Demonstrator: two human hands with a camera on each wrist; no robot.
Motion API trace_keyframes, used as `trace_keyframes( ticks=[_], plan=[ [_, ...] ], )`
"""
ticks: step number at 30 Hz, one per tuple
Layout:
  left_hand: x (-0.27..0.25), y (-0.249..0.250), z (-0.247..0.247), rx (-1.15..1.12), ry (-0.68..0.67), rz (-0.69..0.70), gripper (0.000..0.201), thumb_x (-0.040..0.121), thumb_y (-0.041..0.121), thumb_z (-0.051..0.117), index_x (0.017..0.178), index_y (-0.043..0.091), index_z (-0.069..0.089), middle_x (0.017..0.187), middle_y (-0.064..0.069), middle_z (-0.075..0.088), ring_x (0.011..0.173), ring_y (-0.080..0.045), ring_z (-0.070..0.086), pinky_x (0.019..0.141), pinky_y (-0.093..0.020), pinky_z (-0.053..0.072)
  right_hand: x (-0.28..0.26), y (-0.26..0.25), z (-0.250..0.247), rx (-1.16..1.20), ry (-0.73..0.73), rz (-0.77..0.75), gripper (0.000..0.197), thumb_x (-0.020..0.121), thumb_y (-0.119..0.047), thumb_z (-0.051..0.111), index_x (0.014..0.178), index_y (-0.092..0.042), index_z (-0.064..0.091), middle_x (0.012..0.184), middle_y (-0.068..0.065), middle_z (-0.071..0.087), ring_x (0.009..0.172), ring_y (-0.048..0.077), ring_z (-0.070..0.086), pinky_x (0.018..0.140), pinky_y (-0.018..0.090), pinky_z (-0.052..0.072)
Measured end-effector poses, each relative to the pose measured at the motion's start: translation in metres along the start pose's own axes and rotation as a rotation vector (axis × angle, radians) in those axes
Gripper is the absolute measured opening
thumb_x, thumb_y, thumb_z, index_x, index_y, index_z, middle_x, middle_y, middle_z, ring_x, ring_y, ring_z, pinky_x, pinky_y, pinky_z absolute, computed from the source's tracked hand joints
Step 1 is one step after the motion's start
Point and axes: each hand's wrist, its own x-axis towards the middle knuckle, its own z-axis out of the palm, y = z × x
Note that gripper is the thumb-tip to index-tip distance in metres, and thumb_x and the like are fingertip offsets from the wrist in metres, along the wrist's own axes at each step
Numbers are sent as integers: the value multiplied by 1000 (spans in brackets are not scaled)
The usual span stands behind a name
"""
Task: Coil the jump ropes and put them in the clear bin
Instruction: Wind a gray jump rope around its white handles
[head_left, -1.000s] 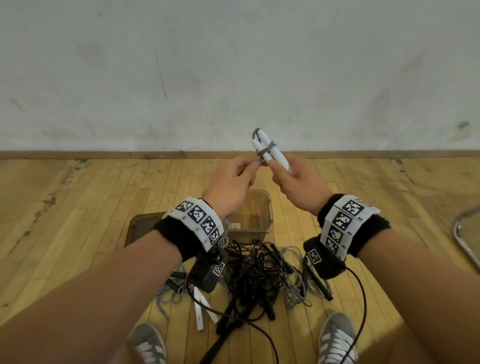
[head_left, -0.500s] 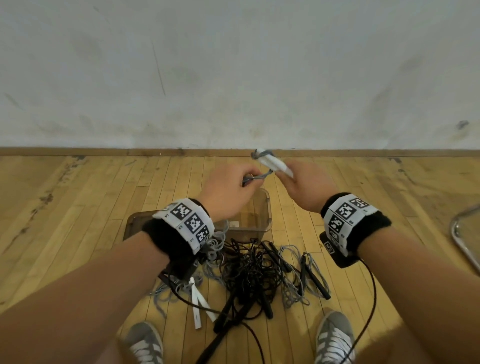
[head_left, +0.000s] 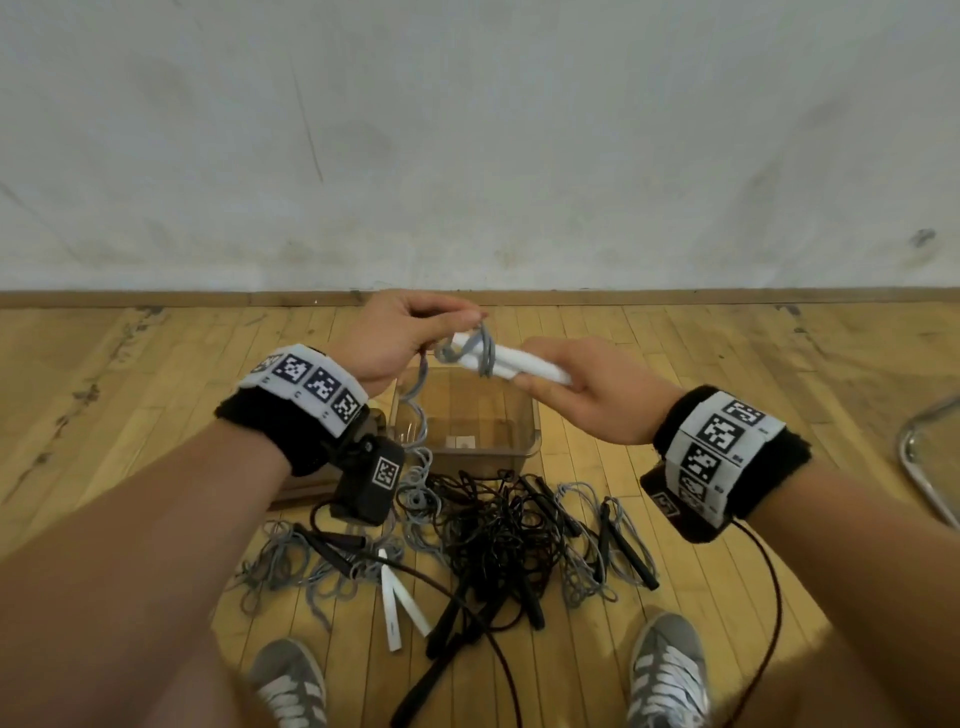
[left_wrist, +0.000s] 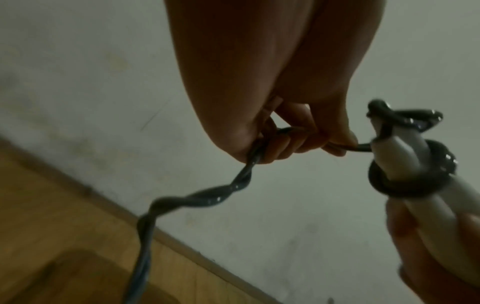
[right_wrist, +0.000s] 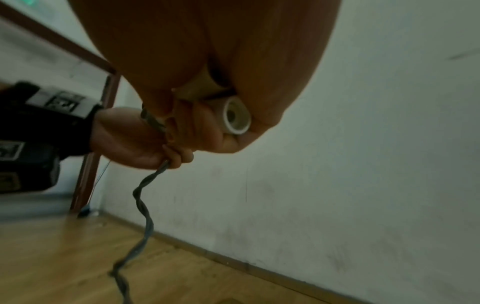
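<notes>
Right hand (head_left: 587, 395) clamped round the pair of white handles (head_left: 511, 362), held side by side above the clear bin (head_left: 535, 441). Left hand (head_left: 400, 338) pinching the grey rope (head_left: 415, 410) just beside the handle tips, a couple of turns already wound round them. Rest of that rope hanging doubled and twisted past the bin's left wall, down to the tangle of black and grey jump ropes (head_left: 488, 525) on the wooden floor (head_left: 130, 389), near the grey shoes (head_left: 291, 680).

Likely trouble: hanging tail snagging in the tangle and dragging other ropes up as winding goes on. Slack pinch letting the turns spring loose off the smooth handles. Twist in the doubled rope kinking into a lumpy coil.
</notes>
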Motion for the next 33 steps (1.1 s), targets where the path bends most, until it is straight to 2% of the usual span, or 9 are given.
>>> trace_keyframes(
  ticks=[4, 7, 11, 15, 19, 25, 28, 30, 33],
  plan=[
    [0, -9, 22, -298, 34, -57, 17, 100, 9, 55, 98, 8, 73, 74, -1, 58, 60, -7, 42, 52, -16, 33, 11, -5, 1, 168, 246, 76, 18, 106, -32, 51, 106, -19, 64, 67, -8, 55, 51, 6, 46, 49, 16, 38],
    [-2, -6, 41, -259, 69, -20, 21, 104, 19, 55, 99, 13, 75, 68, 3, 57, 56, -6, 40, 50, -18, 27, 21, -6, 1, 279, 408, 135, 21, 107, -34, 50, 110, -19, 64, 68, -9, 54, 54, 11, 47, 52, 34, 43],
    [-2, 0, 53, -109, 148, 38, 19, 104, 23, 58, 105, 19, 77, 70, 4, 65, 56, -8, 47, 53, -19, 38, 29, -2, 1, 198, 527, 245, 15, 106, -37, 49, 100, -27, 59, 68, -8, 55, 55, 4, 47, 54, 23, 40],
    [-4, -5, 52, 262, 218, 105, 27, 104, 31, 58, 96, 16, 80, 69, -12, 67, 54, -14, 52, 63, -33, 48, 33, 8, 11, 105, 483, 328, 20, 106, -35, 49, 106, -20, 62, 66, -10, 52, 53, 5, 45, 52, 22, 32],
    [-13, -8, 51, 471, 102, 128, 24, 103, 38, 56, 95, 30, 77, 64, 2, 65, 58, -23, 56, 60, -38, 49, 27, 25, 1, -4, 459, 468, 22, 107, -36, 47, 101, -19, 58, 70, -5, 55, 56, 11, 47, 49, 23, 31],
    [-17, -4, 35, 714, -105, 116, 43, 105, 38, 51, 65, 26, 53, 55, 10, 44, 49, -10, 38, 60, -32, 36, 20, 32, -3, -137, 358, 513, 20, 106, -34, 47, 111, -17, 57, 73, -7, 54, 59, 11, 50, 51, 27, 32],
    [-19, -1, 27, 629, -196, 30, 38, 107, 35, 47, 75, 20, 62, 53, 15, 46, 50, -6, 41, 66, -35, 45, 18, 34, -6, -112, 390, 587, 24, 105, -34, 51, 121, -15, 49, 78, -5, 55, 64, 14, 55, 55, 31, 43],
    [-24, 1, 31, 729, -213, 58, 32, 107, 36, 46, 84, 24, 66, 58, 13, 47, 51, -6, 40, 59, -24, 41, 17, 39, -8, -139, 351, 598, 26, 105, -34, 51, 122, -15, 52, 81, -3, 57, 67, 15, 57, 56, 32, 45],
    [-24, 6, 37, 849, -156, 158, 30, 108, 37, 45, 90, 27, 67, 61, 10, 48, 50, -5, 37, 50, -17, 29, 16, 42, -8, -304, 180, 574, 17, 106, -37, 48, 97, -25, 57, 75, -5, 55, 63, 11, 51, 52, 27, 32]
  ],
)
